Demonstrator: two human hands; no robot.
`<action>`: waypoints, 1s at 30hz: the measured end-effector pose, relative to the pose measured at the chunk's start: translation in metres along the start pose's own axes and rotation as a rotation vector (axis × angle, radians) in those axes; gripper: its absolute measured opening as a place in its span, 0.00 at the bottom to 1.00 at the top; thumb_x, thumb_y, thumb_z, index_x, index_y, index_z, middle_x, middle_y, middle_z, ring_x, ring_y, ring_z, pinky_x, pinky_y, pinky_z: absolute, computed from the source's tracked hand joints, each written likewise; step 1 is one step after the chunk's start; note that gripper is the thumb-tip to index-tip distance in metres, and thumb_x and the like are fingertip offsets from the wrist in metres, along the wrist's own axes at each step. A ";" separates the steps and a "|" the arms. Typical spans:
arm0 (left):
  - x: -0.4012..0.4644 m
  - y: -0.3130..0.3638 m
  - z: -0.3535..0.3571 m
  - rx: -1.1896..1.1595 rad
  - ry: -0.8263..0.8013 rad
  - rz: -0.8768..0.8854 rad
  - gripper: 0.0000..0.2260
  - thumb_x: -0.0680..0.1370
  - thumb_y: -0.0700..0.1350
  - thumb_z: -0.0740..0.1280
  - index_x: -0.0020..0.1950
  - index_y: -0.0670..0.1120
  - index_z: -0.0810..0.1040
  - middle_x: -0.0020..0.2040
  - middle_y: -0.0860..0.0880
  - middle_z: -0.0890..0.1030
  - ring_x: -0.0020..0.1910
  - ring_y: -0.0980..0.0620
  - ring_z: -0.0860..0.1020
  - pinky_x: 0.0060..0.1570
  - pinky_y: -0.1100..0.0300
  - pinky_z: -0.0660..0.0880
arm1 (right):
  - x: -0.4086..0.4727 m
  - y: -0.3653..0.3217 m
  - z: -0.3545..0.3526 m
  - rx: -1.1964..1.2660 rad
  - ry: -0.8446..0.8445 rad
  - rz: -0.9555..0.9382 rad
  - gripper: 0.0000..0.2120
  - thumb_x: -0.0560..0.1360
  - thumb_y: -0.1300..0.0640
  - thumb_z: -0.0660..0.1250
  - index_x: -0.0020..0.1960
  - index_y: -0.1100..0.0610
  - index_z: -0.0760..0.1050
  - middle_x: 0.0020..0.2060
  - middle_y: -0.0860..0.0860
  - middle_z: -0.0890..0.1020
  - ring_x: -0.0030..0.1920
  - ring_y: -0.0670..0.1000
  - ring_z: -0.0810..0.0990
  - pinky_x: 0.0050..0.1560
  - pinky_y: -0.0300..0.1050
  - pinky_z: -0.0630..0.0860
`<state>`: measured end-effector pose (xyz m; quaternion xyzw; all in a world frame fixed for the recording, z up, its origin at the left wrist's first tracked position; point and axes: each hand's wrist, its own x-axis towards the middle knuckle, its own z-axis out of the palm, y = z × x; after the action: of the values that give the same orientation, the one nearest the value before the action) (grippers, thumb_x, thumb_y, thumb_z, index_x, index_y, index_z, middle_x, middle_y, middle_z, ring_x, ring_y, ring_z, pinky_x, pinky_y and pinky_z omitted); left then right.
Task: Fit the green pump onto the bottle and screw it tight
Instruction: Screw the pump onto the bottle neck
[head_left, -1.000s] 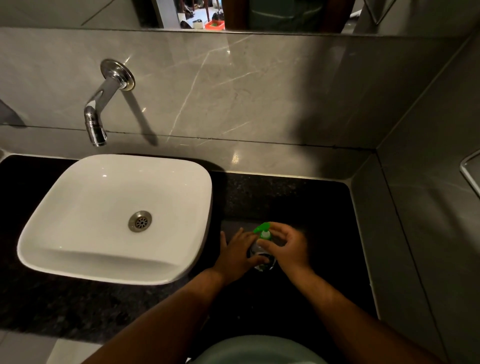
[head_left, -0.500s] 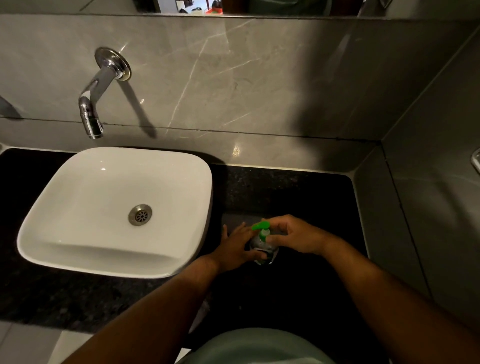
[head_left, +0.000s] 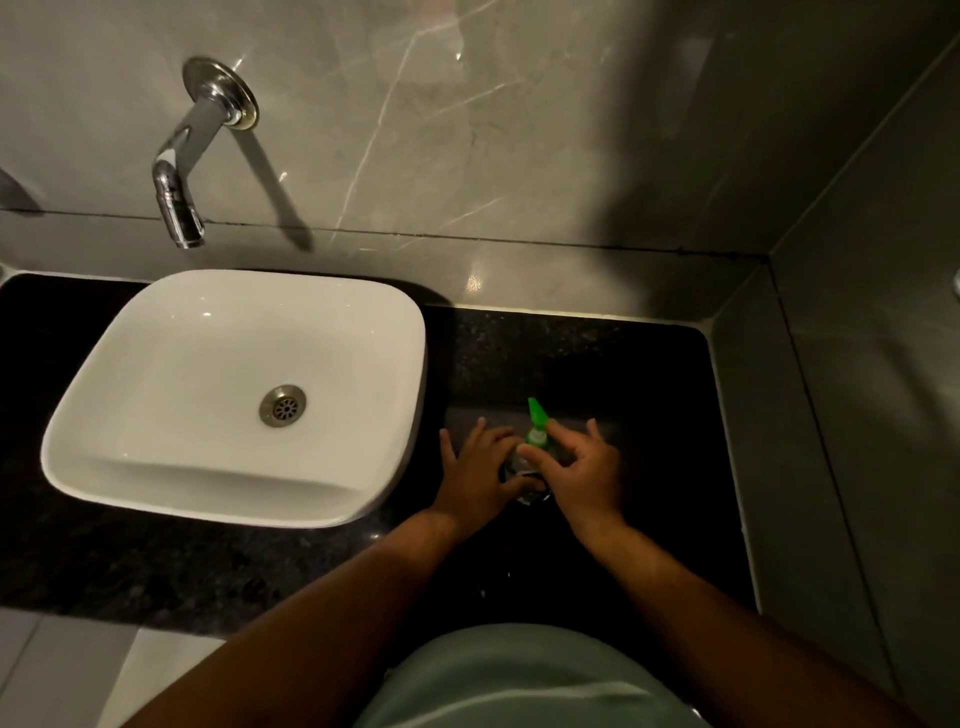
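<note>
A small clear bottle (head_left: 530, 488) stands upright on the black counter, mostly hidden between my hands. The green pump (head_left: 536, 423) sits on its neck with the nozzle pointing away from me. My left hand (head_left: 480, 467) wraps the bottle's body from the left, thumb across the front. My right hand (head_left: 582, 470) comes in from the right, thumb and forefinger pinching the pump's collar while the other fingers spread out.
A white basin (head_left: 234, 395) sits on the black granite counter (head_left: 597, 364) just left of my hands. A chrome tap (head_left: 192, 150) juts from the grey marble wall above it. A grey side wall (head_left: 841, 415) bounds the counter on the right.
The pump's nozzle has turned from pointing left to pointing away from me. My right hand has shifted from above the pump to its right side, fingers spread. The left hand still holds the bottle.
</note>
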<state>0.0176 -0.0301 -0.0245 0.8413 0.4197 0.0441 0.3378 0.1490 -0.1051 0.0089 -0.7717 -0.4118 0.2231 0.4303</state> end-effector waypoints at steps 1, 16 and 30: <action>0.000 -0.001 0.000 -0.005 -0.001 -0.003 0.29 0.69 0.66 0.65 0.68 0.57 0.70 0.73 0.54 0.66 0.76 0.49 0.50 0.66 0.33 0.32 | -0.001 -0.005 0.002 -0.008 0.038 -0.010 0.17 0.63 0.49 0.78 0.49 0.54 0.82 0.41 0.46 0.85 0.47 0.41 0.79 0.68 0.53 0.62; 0.008 -0.006 -0.007 -0.003 -0.115 0.022 0.37 0.65 0.72 0.61 0.72 0.59 0.64 0.74 0.55 0.63 0.76 0.51 0.49 0.65 0.35 0.29 | 0.036 -0.009 -0.039 0.469 -0.528 0.143 0.25 0.70 0.69 0.71 0.64 0.56 0.71 0.54 0.50 0.83 0.55 0.45 0.82 0.48 0.35 0.79; 0.015 -0.012 -0.002 -0.017 -0.117 0.018 0.39 0.63 0.75 0.60 0.71 0.59 0.65 0.74 0.56 0.64 0.76 0.51 0.49 0.66 0.36 0.30 | 0.031 -0.004 -0.028 0.163 -0.540 -0.024 0.24 0.75 0.57 0.69 0.70 0.55 0.67 0.62 0.46 0.73 0.62 0.40 0.72 0.56 0.20 0.65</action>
<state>0.0183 -0.0129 -0.0335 0.8433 0.3912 0.0013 0.3685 0.1841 -0.0916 0.0279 -0.6420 -0.5014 0.4481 0.3682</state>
